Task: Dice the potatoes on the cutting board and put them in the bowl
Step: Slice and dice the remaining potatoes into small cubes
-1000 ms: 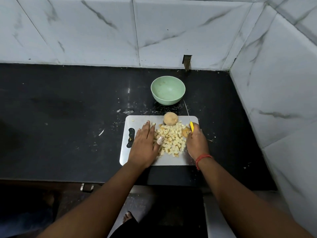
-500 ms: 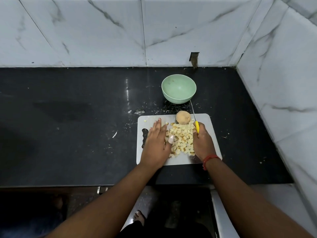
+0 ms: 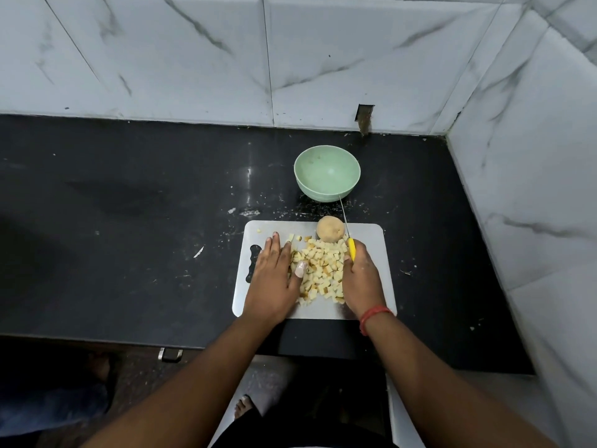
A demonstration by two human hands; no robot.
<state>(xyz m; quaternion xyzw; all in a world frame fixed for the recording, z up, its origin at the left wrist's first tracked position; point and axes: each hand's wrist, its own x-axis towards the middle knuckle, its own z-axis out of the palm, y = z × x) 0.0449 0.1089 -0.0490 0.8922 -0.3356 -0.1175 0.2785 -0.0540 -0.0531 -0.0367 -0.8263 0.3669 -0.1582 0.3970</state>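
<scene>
A pile of diced potato (image 3: 321, 270) lies in the middle of the white cutting board (image 3: 374, 240). One whole unpeeled potato (image 3: 329, 228) sits at the board's far edge. My left hand (image 3: 274, 279) lies flat with straight fingers against the left side of the pile. My right hand (image 3: 363, 279) presses against the pile's right side and grips a yellow-handled knife (image 3: 350, 247), whose thin blade points away toward the bowl. The pale green bowl (image 3: 327, 177) stands empty on the counter just beyond the board.
The black counter (image 3: 129, 221) carries scattered potato scraps near the board and bowl. Marble-tiled walls close off the back and the right side. A small dark notch (image 3: 364, 116) sits in the back wall behind the bowl. The counter's front edge runs just below the board.
Both hands have stayed on either side of the diced pile, drawn a little closer around it. The camera view has shifted, so the board appears further right.
</scene>
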